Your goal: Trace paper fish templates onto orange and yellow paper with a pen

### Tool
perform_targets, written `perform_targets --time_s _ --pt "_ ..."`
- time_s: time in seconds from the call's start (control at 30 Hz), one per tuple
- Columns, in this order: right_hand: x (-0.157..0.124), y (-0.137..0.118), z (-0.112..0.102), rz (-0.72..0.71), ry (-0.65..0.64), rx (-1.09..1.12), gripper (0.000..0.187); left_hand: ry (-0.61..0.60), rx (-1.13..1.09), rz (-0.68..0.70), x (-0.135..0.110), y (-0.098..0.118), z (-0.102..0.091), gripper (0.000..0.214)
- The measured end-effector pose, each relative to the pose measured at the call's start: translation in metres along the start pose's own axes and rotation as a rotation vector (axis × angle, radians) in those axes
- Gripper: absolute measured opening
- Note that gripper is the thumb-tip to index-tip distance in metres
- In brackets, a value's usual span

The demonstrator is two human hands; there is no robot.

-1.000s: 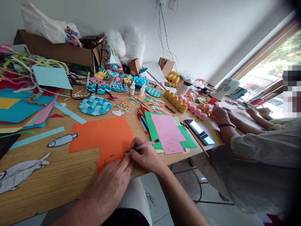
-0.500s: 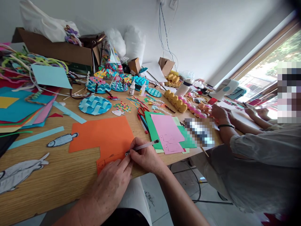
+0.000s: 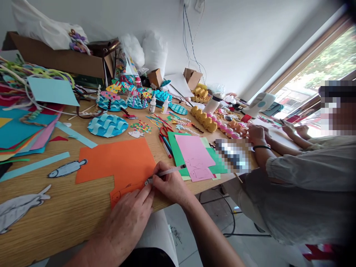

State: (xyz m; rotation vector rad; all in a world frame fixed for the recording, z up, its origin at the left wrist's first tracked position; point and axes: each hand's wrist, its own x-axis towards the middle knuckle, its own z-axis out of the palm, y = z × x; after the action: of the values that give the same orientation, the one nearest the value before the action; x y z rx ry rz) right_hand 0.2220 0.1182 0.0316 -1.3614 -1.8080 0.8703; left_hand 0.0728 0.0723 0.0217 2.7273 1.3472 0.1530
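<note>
A pen with a clear barrel [image 3: 172, 170] is gripped in my right hand [image 3: 171, 187], its tip down at the lower right part of an orange sheet of paper [image 3: 116, 159]. My left hand [image 3: 133, 209] lies with fingers stretched out on the same sheet, fingertips close beside the right hand. Dark fish-like lines show on the orange paper just above the left fingers. A small grey piece [image 3: 148, 180] pokes out at the pen tip; most of it is hidden. Left of the sheet lie a small paper fish [image 3: 66, 168] and a larger paper fish [image 3: 23, 207].
Pink paper [image 3: 194, 152] with fish drawings overlaps green paper [image 3: 175, 144] on the right. Markers [image 3: 166, 145] and red-handled scissors [image 3: 166, 130] lie behind. Blue woven paper discs [image 3: 108, 125], glue bottles [image 3: 152, 105] and egg-carton strips [image 3: 204, 119] stand farther back. A co-worker [image 3: 303, 185] works at right.
The view has swung slightly to the right, so the table's contents sit farther left. Both hands keep nearly the same pose on the orange paper, the pen still in the right one.
</note>
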Motion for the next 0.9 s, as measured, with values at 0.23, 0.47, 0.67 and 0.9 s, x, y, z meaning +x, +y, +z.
perform_targets --time_s 0.23,0.47,0.67,0.9 --pt "0.001 0.001 -0.001 0.026 0.034 -0.021 0.012 0.04 -0.003 -0.014 -0.002 0.001 0.004 0.047" --pt "0.0 0.004 -0.001 0.014 0.039 -0.028 0.01 0.034 -0.067 -0.024 0.001 0.001 -0.004 0.044" --pt "0.001 0.001 -0.004 0.045 0.034 0.026 0.008 -0.027 -0.098 -0.059 0.005 0.003 -0.015 0.044" --pt "0.0 0.002 -0.006 0.079 0.096 0.126 0.009 -0.103 -0.073 -0.057 0.008 0.004 -0.019 0.04"
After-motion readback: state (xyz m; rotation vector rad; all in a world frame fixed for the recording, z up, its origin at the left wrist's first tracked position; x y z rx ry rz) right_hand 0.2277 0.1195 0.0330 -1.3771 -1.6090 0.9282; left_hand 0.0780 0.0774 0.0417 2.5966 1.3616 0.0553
